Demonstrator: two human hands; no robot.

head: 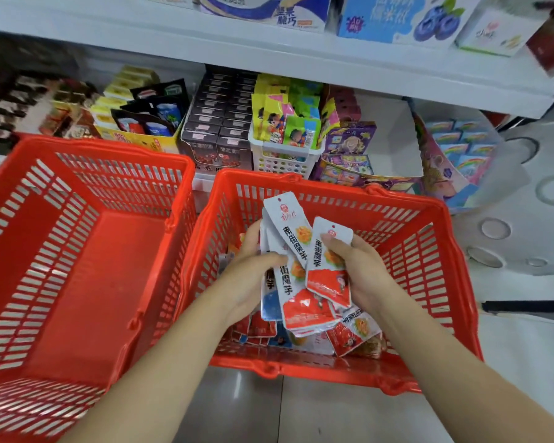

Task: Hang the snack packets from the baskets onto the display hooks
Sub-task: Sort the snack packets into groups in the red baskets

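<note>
View down over two red plastic baskets on a shop floor, with a stocked shelf (269,52) at 12 o'clock. The left basket (87,276) is seen at 9 o'clock; the right basket (397,215), from centre toward 4 o'clock, holds the snack packets. A fanned bundle of packets (288,238) is held upright in the left grip (253,266), thumb laid across the front and fingers curled behind. A single packet (328,270) is pinched near its top by the right grip (362,266), at 3 o'clock of the bundle and overlapping it. Loose packets (354,335) lie on the basket floor at 5 o'clock of the hands; no display hooks are in view.

Each packet is white above and mostly red below, with a small punched hole at the top; a round red logo is printed under the hole, too small to be read. Large black Chinese characters run downward, seemingly 南街魔芋, though this reading is uncertain. A blue box (406,17) at 1 o'clock is printed with blueberries.

It is judged that the bundle could slide apart if another packet is pushed in, since the film looks slick and the fan is loosely squared. Holes left misaligned would likely snag at a hook; a packet might be dropped back into the basket.
</note>
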